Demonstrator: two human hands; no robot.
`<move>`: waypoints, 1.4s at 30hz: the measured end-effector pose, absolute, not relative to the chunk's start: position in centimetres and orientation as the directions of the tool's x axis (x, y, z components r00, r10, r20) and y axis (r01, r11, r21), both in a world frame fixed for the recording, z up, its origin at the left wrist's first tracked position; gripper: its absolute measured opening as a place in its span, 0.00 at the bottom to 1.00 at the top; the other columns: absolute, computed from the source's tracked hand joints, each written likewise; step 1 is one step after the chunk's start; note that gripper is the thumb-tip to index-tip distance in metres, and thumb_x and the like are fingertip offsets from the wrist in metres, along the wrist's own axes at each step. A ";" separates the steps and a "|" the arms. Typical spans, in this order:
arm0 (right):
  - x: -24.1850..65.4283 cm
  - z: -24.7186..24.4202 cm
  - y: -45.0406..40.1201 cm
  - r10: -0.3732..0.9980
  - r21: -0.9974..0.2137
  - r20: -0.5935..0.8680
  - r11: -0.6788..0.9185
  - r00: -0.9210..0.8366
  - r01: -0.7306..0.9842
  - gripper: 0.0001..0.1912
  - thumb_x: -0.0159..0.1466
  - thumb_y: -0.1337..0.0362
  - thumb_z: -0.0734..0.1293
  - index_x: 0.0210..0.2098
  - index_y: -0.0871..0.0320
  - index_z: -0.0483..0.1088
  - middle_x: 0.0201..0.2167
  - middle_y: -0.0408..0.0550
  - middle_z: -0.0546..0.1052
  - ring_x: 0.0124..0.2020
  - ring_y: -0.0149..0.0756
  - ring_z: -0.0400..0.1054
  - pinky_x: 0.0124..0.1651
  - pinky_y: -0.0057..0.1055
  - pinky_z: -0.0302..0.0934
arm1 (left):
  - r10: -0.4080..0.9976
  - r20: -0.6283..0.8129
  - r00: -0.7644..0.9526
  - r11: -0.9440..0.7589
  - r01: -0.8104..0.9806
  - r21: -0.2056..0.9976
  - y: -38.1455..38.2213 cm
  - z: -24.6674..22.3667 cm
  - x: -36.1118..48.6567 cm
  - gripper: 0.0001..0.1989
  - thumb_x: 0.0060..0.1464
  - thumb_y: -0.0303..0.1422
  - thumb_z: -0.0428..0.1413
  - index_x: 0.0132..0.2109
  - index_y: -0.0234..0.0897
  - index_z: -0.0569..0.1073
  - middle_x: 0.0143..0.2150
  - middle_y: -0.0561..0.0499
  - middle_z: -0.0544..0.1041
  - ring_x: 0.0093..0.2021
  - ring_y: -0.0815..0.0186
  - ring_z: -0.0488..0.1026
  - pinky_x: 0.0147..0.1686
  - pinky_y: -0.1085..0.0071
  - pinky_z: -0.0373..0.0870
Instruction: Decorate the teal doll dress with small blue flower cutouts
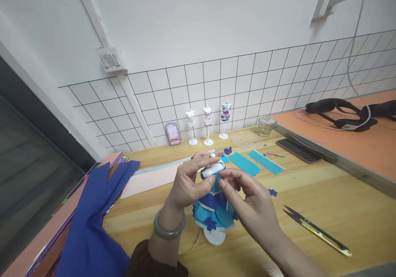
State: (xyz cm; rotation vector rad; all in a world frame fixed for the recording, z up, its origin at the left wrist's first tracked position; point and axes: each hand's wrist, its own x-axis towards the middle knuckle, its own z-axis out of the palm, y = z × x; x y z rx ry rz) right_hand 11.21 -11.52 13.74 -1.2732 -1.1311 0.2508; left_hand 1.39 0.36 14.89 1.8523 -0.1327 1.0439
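Left hand [189, 183] and right hand [255, 196], at one dress form [213, 169]

One blue-and-teal dress [213, 202] is worn by the form, at the middle of one wooden table [278, 235]. The form is clasped between left thumb and fingers; the bodice is pinched by right thumb and forefinger. Three stand-mounted figures [207, 118] are ranged by the wall. Two teal strips [245, 164], one phone [298, 150] and one pair of snips [318, 231], blades parted, are laid out.

Green bangle [170, 224], dark brown sleeve [154, 261].
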 end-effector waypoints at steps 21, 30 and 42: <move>11.8 13.8 -10.3 0.722 -0.912 0.405 0.360 0.561 0.194 0.09 0.57 0.60 0.67 0.36 0.54 0.65 0.23 0.38 0.64 0.24 0.27 0.58 0.27 0.24 0.57 | 0.366 0.727 0.580 -0.599 -0.451 0.662 -0.2 15.1 1.6 0.25 0.45 0.16 0.51 0.48 0.42 0.73 0.52 0.46 0.73 0.52 0.59 0.68 0.49 0.60 0.65; 11.9 13.6 -10.3 0.750 -0.924 0.363 0.365 0.553 0.111 0.10 0.58 0.60 0.67 0.37 0.54 0.64 0.25 0.39 0.65 0.26 0.27 0.58 0.28 0.24 0.56 | 0.371 0.720 0.587 -0.600 -0.440 0.668 0.1 14.9 1.6 0.24 0.47 0.17 0.51 0.49 0.43 0.73 0.51 0.47 0.73 0.52 0.58 0.68 0.51 0.59 0.65; 26.7 3.8 -15.9 0.684 -0.710 0.193 -0.398 0.704 0.581 0.17 0.60 0.53 0.58 0.38 0.59 0.69 0.35 0.51 0.76 0.36 0.38 0.69 0.39 0.33 0.61 | 0.468 0.765 0.442 -0.746 -0.266 0.610 2.6 13.1 2.9 0.22 0.48 0.20 0.52 0.49 0.41 0.72 0.54 0.45 0.71 0.55 0.59 0.66 0.55 0.57 0.60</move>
